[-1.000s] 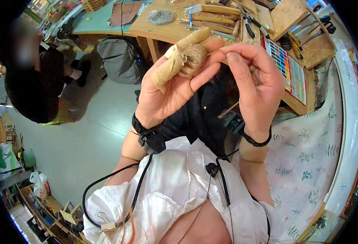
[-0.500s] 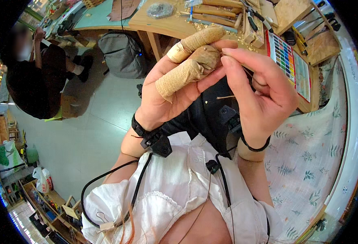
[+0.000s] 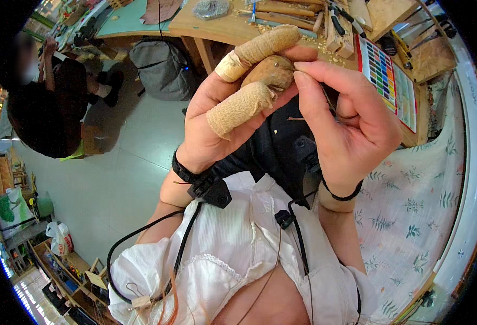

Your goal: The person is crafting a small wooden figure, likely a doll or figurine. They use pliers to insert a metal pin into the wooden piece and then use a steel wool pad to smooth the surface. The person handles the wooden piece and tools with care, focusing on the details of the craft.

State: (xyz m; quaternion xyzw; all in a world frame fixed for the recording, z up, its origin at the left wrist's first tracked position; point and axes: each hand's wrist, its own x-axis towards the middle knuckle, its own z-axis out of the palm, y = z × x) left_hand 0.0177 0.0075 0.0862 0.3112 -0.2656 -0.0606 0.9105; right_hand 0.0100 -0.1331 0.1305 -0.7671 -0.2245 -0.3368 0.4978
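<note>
My left hand [image 3: 200,122] is curled palm up around a small rounded brown wooden carving [image 3: 275,72], which has a dark dot near its tapered end. Tan bandage wraps cover the thumb and a finger of that hand, and they press the carving from both sides. At the tapered end, my right hand [image 3: 352,116] pinches thumb and forefinger together on a thin dark strand. Part of this strand runs down behind the right thumb, and a thin brown end [image 3: 295,118] pokes out left of it. The strand's exact kind is too small to tell.
Ahead stands a wooden workbench [image 3: 195,24] with shavings, several wood-handled tools [image 3: 287,15], pliers [image 3: 336,24] and a paint set [image 3: 382,76]. A grey backpack [image 3: 162,70] rests on the floor. Another person in dark clothes [image 3: 46,114] sits at the left.
The left hand has shifted slightly and the carving shows more of its rounded side between the bandaged digits. The thin brown end has moved up a little. The right pinch stays at the carving's tip.
</note>
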